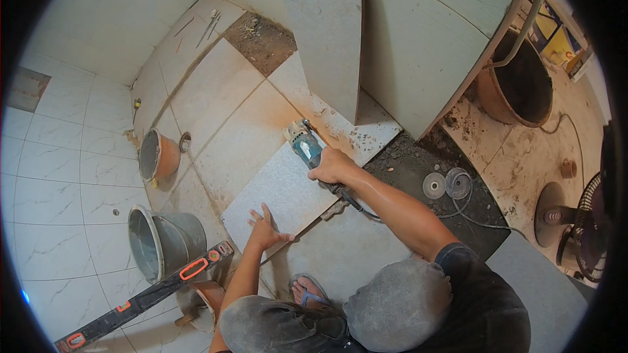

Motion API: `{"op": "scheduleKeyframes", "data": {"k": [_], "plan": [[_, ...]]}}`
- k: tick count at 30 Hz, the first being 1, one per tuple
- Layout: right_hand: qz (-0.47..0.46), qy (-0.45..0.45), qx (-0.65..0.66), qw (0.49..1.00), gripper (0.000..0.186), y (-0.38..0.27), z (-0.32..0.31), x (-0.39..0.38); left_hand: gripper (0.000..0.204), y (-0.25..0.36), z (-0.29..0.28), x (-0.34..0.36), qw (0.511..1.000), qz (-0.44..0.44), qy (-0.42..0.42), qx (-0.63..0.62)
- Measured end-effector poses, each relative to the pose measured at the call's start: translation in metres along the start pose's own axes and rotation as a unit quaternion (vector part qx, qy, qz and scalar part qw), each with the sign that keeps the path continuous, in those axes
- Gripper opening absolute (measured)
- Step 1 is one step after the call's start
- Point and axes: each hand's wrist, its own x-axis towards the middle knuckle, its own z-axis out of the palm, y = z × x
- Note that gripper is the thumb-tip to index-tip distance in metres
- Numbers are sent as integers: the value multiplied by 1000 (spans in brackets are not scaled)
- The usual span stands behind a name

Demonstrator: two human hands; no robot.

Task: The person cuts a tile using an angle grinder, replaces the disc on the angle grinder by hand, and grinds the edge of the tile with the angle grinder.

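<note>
My right hand (330, 165) grips a teal angle grinder (305, 142), whose working end is at the far edge of a light speckled tile (254, 191). My left hand (265, 229) lies spread on the same tile near its lower-left part, fingers apart. An orange dusty streak and small chips lie on the floor tiles (229, 114) just beyond the grinder. Its cord runs down under my right forearm. Two discs (434, 185) rest on dark rough mortar to the right.
Leaning tile slab (320, 19) ahead. At left: small bucket (157, 157), grey bucket (157, 245), spirit level (144, 294), orange bucket (203, 304). At right: large tub (513, 82), fan (589, 225), loose cord. Bare mortar patches (255, 39) break the floor. My knees and sandalled foot are below.
</note>
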Motion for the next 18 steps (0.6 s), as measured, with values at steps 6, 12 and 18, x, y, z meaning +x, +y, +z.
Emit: {"op": "scheduleKeyframes", "data": {"k": [6, 12, 18], "plan": [[-3, -4, 11, 1000, 68, 13, 2, -7, 174, 12, -4, -4, 1000, -10, -10, -14], [0, -2, 8, 1000, 65, 14, 4, -14, 173, 6, -4, -7, 1000, 3, 6, -4], [-2, -7, 4, 1000, 66, 23, 4, -21, 174, 13, -6, -7, 1000, -16, -10, -19]]}}
